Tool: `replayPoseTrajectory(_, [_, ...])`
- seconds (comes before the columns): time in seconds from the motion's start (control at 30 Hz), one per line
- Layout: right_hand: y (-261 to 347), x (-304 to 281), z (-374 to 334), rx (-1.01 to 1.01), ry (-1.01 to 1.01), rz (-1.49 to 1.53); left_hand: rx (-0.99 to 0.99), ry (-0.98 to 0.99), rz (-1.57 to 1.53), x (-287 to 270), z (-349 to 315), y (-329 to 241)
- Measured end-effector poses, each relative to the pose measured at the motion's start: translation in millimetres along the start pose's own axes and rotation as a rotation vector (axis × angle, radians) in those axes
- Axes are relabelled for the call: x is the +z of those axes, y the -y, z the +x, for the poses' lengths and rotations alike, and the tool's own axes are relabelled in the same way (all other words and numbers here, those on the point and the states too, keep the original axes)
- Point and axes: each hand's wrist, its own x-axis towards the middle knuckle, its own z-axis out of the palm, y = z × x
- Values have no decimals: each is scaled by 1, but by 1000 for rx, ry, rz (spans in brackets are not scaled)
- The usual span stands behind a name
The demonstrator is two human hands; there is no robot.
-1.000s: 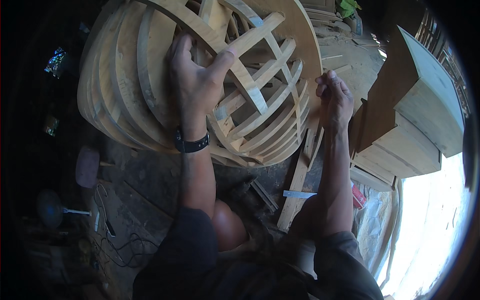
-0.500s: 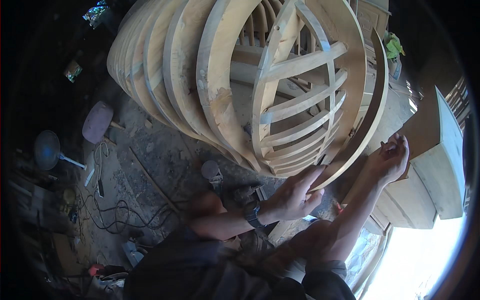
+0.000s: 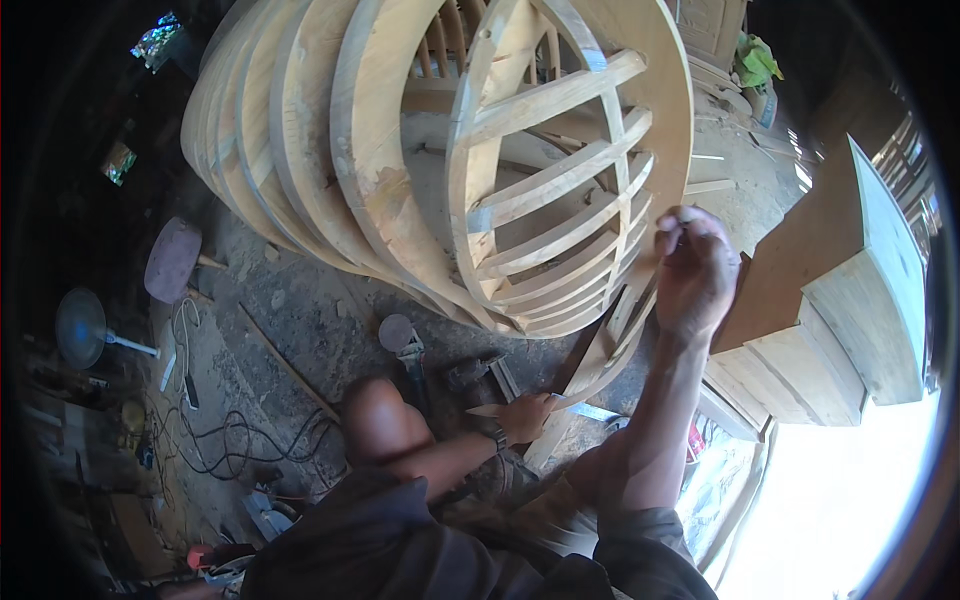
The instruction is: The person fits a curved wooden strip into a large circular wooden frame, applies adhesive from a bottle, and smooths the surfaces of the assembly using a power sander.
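Note:
A large curved wooden frame (image 3: 465, 180) with ribs and crossing slats stands before me. My left hand (image 3: 525, 418) reaches low near the floor, fingers closed. A pointed wooden end (image 3: 484, 410) sticks out on its left, and a bluish metal blade (image 3: 592, 410) lies just to its right. Whether these join inside the hand is hidden. My right hand (image 3: 697, 272) is raised beside the frame's right rim, fingers curled; anything in them is too unclear to name. Below it, curved wooden strips (image 3: 610, 355) lean low beside the frame's bottom.
To the right stands a stepped wooden piece (image 3: 800, 350). A grinder-like power tool (image 3: 403, 340) and a long stick (image 3: 290, 362) lie on the dusty floor. Dark cables (image 3: 235, 440) coil at left, near a fan (image 3: 82, 328) and a round stool (image 3: 174, 260).
My left hand has let go of the curved strip and moved down and left. The strip has dropped low. My right hand has moved left and up, and the view has shifted.

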Motion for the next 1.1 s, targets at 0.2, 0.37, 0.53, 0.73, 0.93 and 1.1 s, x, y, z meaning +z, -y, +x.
replayPoseTrajectory(0.2, [-20,28,-15,177,211,-57,214,-400,-239,-87,28,-48])
replayPoseTrajectory(0.37, [-21,27,-17,161,256,-181,567,-790,-172,-249,14,-124])
replayPoseTrajectory(0.53, [-24,48,-31,353,361,-101,448,-1292,-300,-283,19,-111])
replayPoseTrajectory(0.73, [-30,50,-39,639,518,-3,423,-1310,13,-277,6,-85])
replayPoseTrajectory(0.93, [-29,55,-41,728,519,-16,437,-1335,89,-282,-1,-79])
replayPoseTrajectory(1.1, [-30,56,-43,756,523,-71,413,-1308,93,-281,-3,-71])
